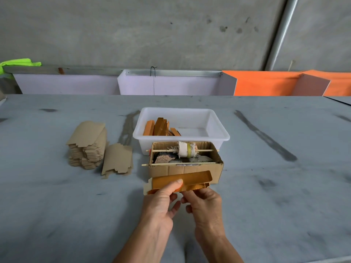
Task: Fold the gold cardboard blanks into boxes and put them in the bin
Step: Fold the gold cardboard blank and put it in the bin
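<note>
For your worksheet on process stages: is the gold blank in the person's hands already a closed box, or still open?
Still open. The gold blank is only partly folded: its end flaps stick out untucked while the left hand and right hand hold it.

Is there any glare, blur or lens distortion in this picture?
Head view: soft, even light; only faint shadows under the white bin. Slight sheen on the gold blank, held by the left hand and the right hand. The wide lens bows the table edge. No noticeable blur.

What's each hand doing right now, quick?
Left hand: pinches the gold blank, thumb on top.
Right hand: grips the same blank's lower edge from beneath.
</note>
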